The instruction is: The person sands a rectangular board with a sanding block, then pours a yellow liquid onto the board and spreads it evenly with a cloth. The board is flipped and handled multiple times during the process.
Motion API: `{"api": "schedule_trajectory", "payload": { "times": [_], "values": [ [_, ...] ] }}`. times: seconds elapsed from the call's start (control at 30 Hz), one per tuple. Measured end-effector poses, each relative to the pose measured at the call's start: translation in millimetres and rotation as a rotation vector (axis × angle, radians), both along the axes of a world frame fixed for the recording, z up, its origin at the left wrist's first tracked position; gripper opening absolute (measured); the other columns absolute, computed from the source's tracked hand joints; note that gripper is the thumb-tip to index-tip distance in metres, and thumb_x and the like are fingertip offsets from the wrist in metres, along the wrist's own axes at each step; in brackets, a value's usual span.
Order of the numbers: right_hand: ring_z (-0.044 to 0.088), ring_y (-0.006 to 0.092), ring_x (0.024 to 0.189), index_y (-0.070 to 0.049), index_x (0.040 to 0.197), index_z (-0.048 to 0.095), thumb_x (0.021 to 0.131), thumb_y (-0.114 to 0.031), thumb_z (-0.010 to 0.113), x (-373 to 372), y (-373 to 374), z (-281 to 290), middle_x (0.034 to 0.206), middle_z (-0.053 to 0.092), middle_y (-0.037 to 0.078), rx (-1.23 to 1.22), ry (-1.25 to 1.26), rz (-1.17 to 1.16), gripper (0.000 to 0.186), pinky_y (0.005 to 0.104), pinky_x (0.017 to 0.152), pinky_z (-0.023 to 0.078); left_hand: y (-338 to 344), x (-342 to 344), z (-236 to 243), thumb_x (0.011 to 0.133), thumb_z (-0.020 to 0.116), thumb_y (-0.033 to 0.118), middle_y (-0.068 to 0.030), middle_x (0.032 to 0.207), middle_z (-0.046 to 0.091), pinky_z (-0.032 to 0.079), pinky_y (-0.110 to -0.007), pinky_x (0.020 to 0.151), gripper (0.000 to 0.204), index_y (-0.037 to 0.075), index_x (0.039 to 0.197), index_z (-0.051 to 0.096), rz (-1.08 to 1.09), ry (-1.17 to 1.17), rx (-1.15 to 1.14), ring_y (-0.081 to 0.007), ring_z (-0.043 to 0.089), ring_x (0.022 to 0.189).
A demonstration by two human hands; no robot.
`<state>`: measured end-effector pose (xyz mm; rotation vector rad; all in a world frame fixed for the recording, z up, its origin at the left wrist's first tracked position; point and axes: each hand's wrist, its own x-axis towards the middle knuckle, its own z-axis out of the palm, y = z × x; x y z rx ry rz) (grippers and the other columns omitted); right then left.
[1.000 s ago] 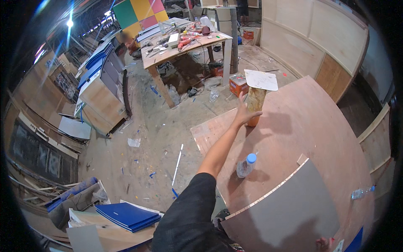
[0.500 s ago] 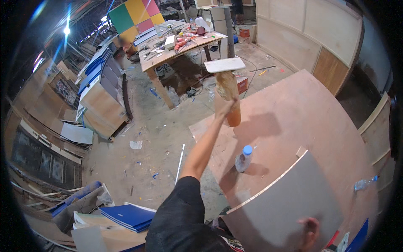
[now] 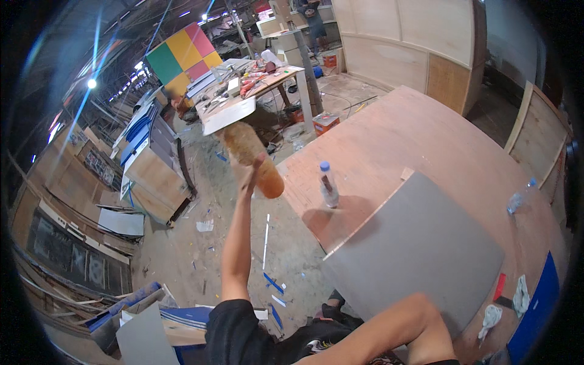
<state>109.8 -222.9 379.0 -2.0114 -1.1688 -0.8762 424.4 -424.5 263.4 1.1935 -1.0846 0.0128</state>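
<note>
My left hand [image 3: 249, 173] is raised at arm's length, its fingers wrapped round a clear bottle [image 3: 270, 184] with amber contents. A white flat piece [image 3: 230, 115] sits across the bottle's upper end; how the two are joined I cannot tell. My right arm [image 3: 389, 325] is bent at the lower edge, elbow over the grey panel [image 3: 420, 243], with its hand out of view. Beyond the panel's left edge, a small clear bottle with a blue cap [image 3: 329, 187] stands upright on the pinkish board [image 3: 389, 146].
A cluttered worktable [image 3: 267, 91] stands ahead, with a red box [image 3: 325, 123] near it. Another clear bottle [image 3: 521, 198] lies at the board's right. A blue strip [image 3: 538, 310] and crumpled plastic [image 3: 490, 317] lie nearby. Cabinets [image 3: 161, 176] stand left; scraps litter the floor.
My left hand has swung left with the amber bottle, off the board and over the floor. My right hand has drawn back from the grey panel and left the view. The head view has shifted.
</note>
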Motion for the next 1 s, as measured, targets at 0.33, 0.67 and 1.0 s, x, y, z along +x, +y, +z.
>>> {"api": "schedule_trajectory", "payload": {
  "times": [0.33,0.67,1.0],
  "values": [
    [0.054,0.0395,0.122,-0.008,0.125,0.063,0.077,-0.022,0.080,-203.0,42.3,-51.2,0.131,0.060,0.013,0.277,-0.014,-1.420,0.053,0.0565,0.104,0.040,162.0,-250.0,8.2,0.063,0.082,0.013,-0.0189,0.111,0.064,0.051,-0.040,0.094,0.077,-0.001,0.131,0.048,-0.410,-0.305,0.528,-0.0315,0.065,0.103],
    [0.063,0.0406,0.110,0.001,0.129,0.060,0.088,-0.017,0.070,-315.1,79.9,-161.0,0.124,0.064,0.022,0.866,0.261,-2.239,0.046,0.0420,0.090,0.052,169.7,-398.2,-23.8,0.064,0.082,0.011,-0.0177,0.115,0.060,0.050,-0.045,0.093,0.078,0.001,0.134,0.048,-0.973,-1.092,0.673,-0.0372,0.058,0.112],
    [0.069,0.0259,0.106,0.003,0.133,0.051,0.103,-0.027,0.058,-360.5,173.9,-199.7,0.120,0.066,0.015,1.962,-1.069,-1.931,0.043,0.0395,0.076,0.062,-16.5,-406.1,11.3,0.066,0.075,0.005,-0.0143,0.114,0.060,0.052,-0.051,0.083,0.074,0.007,0.134,0.048,-0.706,-1.495,0.274,-0.0364,0.061,0.105]
  ]
}}
